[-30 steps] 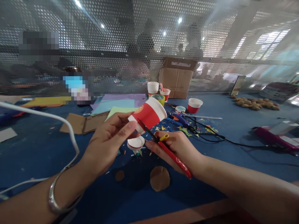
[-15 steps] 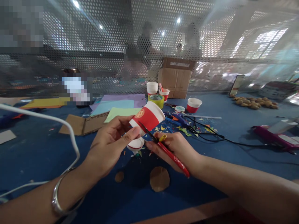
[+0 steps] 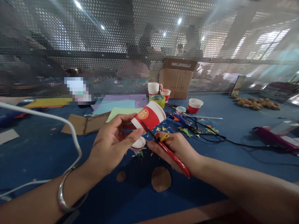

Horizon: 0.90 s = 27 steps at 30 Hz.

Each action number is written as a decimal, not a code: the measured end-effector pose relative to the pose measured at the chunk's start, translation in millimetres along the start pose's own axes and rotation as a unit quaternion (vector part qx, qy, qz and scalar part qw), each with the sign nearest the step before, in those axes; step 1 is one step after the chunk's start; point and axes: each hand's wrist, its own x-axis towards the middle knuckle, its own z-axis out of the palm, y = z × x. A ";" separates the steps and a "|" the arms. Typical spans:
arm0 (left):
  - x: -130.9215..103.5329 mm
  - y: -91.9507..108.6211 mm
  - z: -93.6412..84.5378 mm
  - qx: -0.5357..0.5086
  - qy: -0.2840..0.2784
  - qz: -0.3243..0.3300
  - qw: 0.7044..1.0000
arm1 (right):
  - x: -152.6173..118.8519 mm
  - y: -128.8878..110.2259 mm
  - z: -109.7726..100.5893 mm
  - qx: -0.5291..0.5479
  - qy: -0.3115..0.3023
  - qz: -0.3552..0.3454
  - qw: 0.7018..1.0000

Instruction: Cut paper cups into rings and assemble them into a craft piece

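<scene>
My left hand (image 3: 114,140) holds a red and white paper cup (image 3: 153,116) on its side, tilted, its base end between fingers and thumb. A round gold emblem shows on the red band. In my right hand (image 3: 177,149) are red-handled scissors (image 3: 175,160); one dark blade lies across the near side of the cup by my left thumb. Whether the blades cut into the wall cannot be made out. Below the held cup stands another white-topped cup (image 3: 138,143), partly hidden by my left fingers. Two cardboard discs, a large one (image 3: 161,179) and a small one (image 3: 121,176), lie nearer me.
Coloured paper scraps (image 3: 185,131) and corded tools lie beyond my right hand. Further back are stacked cups (image 3: 153,87), green tape (image 3: 157,101), a red cup (image 3: 195,106) and a cardboard box (image 3: 176,79). A white cable (image 3: 72,130) loops at left; a purple glue gun (image 3: 275,138) lies right.
The held cup has turned slightly in my left hand, so more of the gold emblem shows. The scissors stay against it. The whole view has shifted a little.
</scene>
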 end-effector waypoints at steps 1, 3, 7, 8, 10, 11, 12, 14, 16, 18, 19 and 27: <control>-0.6 1.2 0.6 0.003 -0.001 0.003 1.000 | -0.4 0.0 0.7 0.005 0.003 -0.004 1.000; -2.0 3.3 1.3 0.005 0.001 0.003 1.000 | -1.2 -0.3 1.8 0.013 0.007 -0.007 1.000; -4.1 4.5 1.3 -0.006 0.004 -0.011 1.000 | -2.6 -1.7 2.4 0.010 0.010 -0.004 1.000; -4.0 4.2 1.4 -0.011 0.006 -0.015 1.000 | -2.9 -1.9 2.4 0.008 0.009 -0.006 1.000; -3.3 3.0 1.8 -0.028 0.017 -0.026 0.999 | -3.4 -2.2 2.3 0.003 0.015 -0.012 1.000; -2.7 2.3 2.2 -0.046 0.022 -0.038 0.998 | -3.6 -2.2 2.3 -0.001 0.018 -0.015 1.000; -1.9 1.6 2.7 -0.071 0.024 -0.059 0.995 | -3.7 -2.0 2.3 -0.005 0.023 -0.019 1.000; -0.2 0.4 3.3 -0.129 0.016 -0.122 0.984 | -3.4 -1.3 2.0 -0.012 0.031 -0.024 0.999; 1.7 -0.5 3.3 -0.168 -0.008 -0.185 0.968 | -2.5 0.1 1.3 -0.019 0.027 -0.023 0.999; 3.5 -1.1 2.6 -0.177 -0.020 -0.209 0.961 | -1.3 2.1 0.5 -0.028 0.020 -0.018 0.999; 4.2 -1.4 2.0 -0.176 -0.021 -0.206 0.962 | -0.7 3.0 0.1 -0.034 0.016 -0.014 0.999; 5.0 -2.6 -3.2 -0.135 -0.059 -0.171 0.974 | -0.6 -2.4 -0.6 0.003 0.005 -0.007 1.000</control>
